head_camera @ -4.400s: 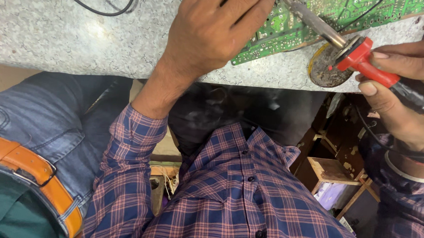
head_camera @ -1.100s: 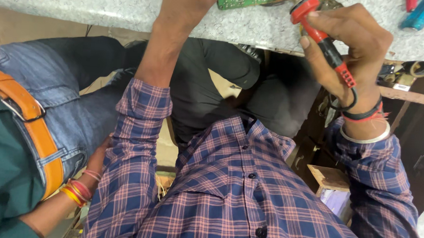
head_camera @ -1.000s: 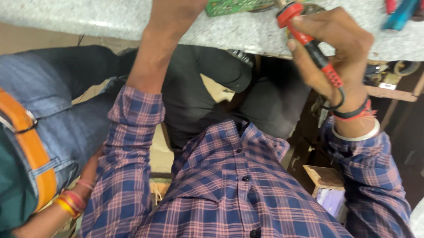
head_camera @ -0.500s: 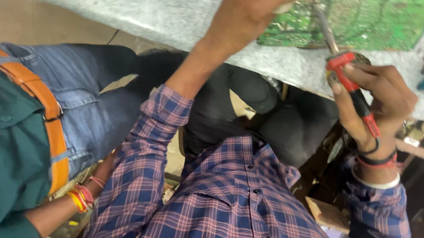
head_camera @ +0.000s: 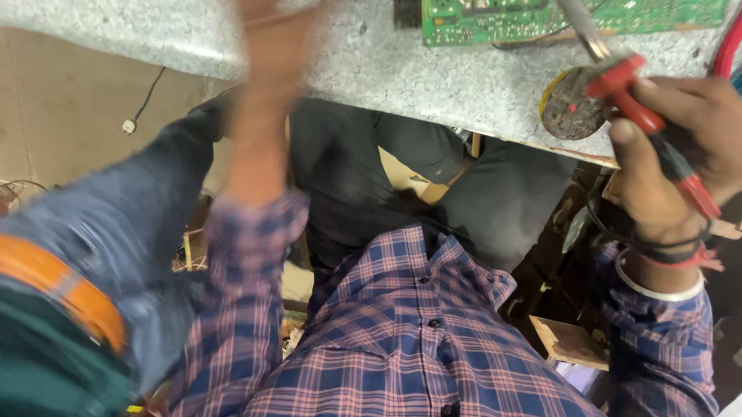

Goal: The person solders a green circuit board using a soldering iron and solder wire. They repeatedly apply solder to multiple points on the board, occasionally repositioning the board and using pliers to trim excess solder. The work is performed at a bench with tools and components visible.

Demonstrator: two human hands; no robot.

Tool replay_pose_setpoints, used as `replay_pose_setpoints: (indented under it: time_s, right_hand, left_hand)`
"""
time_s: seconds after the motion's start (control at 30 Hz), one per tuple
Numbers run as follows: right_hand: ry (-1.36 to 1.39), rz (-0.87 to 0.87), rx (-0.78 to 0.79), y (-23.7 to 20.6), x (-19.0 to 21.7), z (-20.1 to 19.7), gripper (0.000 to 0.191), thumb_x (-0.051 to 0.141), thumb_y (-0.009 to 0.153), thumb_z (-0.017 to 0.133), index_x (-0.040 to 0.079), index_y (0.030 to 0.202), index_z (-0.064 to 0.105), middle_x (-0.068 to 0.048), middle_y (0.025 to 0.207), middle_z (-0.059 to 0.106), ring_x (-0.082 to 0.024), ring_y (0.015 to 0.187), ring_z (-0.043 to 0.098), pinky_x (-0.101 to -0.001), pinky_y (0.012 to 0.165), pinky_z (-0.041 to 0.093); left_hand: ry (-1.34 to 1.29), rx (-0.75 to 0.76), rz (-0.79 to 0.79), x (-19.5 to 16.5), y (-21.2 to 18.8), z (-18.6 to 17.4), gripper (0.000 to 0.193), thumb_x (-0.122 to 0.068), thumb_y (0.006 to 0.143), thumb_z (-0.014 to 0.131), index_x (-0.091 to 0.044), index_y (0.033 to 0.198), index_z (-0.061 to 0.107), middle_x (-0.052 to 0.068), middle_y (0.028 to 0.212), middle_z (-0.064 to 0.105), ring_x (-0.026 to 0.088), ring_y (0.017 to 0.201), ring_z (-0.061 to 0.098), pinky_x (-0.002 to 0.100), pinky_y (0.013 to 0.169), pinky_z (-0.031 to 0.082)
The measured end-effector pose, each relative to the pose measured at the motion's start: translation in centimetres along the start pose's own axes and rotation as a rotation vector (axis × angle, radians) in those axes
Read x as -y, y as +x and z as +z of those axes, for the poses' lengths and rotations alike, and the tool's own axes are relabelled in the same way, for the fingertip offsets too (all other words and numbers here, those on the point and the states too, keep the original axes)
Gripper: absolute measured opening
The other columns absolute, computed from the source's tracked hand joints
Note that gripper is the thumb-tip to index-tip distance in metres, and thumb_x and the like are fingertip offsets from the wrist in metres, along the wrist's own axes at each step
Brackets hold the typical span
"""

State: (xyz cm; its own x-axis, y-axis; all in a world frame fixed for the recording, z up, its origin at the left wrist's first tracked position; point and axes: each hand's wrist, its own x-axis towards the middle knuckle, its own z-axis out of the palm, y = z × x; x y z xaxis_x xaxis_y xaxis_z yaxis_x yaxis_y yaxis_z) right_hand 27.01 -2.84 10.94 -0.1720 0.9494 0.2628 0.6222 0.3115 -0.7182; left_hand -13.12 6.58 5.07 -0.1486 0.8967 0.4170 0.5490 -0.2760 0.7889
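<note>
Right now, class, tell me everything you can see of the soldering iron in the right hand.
The soldering iron has a red handle with a dark band and a grey metal shaft that slants up and left over the green circuit board. The tip is cut off by the top of the picture, so whether it touches the board cannot be told. The right hand wraps the handle, thumb on its side. A small round tin sits just below the shaft on the speckled stone worktop.

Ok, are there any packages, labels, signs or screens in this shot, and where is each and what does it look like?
No packages, signs or screens show.
Green circuit board: lies flat at the top edge of the speckled grey worktop; rectangular, with small white printed markings.
Round tin: near the worktop's front edge, beside the right hand; dark and grimy, no label visible.
</note>
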Motion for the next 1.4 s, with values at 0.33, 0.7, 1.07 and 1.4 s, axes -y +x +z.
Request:
replay_pose_setpoints:
  time_s: [0.33, 0.7, 1.07, 1.4]
  right_hand:
    - [0.192, 0.196, -0.079, -5.2, -2.9, -4.4, 0.031, 0.016, 0.112, 0.077, -0.004, 0.125, 0.057, -0.014, 0.118, 0.057, -0.023, 0.094, 0.067, -0.0291, 0.085, 0.056]
    - [0.344, 0.193, -0.144, -4.3, -1.4, -3.3, 0.041, 0.029, 0.117, 0.074, -0.001, 0.137, 0.054, -0.016, 0.123, 0.060, -0.025, 0.096, 0.067, -0.0319, 0.086, 0.057]
    - [0.225, 0.192, -0.091, -2.6, 2.2, -1.3, 0.033, 0.021, 0.114, 0.081, 0.000, 0.124, 0.057, -0.015, 0.119, 0.061, -0.022, 0.096, 0.068, -0.0265, 0.085, 0.056]
    - [0.029, 0.061, 0.087, -0.3, -0.4, -2.1, 0.032, 0.010, 0.101, 0.080, -0.004, 0.125, 0.064, -0.023, 0.119, 0.067, -0.022, 0.091, 0.066, -0.0255, 0.077, 0.051]
  left_hand:
    - [1.289, 0.163, -1.209, 12.9, -19.1, -26.3, 0.040, -0.031, 0.087, 0.080, 0.007, 0.097, 0.072, 0.028, 0.095, 0.071, 0.041, 0.090, 0.070, 0.049, 0.077, 0.054]
    - [0.314, -0.482, -0.788, 6.6, -9.4, -25.3, 0.024, -0.019, 0.103, 0.066, -0.003, 0.116, 0.079, 0.003, 0.103, 0.079, 0.013, 0.090, 0.075, 0.024, 0.077, 0.059]
    - [0.171, 0.237, 0.558, -5.9, 2.5, 4.6, 0.037, -0.001, 0.092, 0.073, -0.009, 0.128, 0.068, 0.001, 0.112, 0.063, 0.020, 0.097, 0.066, 0.033, 0.074, 0.055]
    - [0.216, 0.340, 0.743, -3.7, 4.3, 5.9, 0.023, -0.008, 0.099, 0.072, -0.005, 0.122, 0.070, 0.002, 0.115, 0.067, 0.018, 0.098, 0.068, 0.030, 0.073, 0.056]
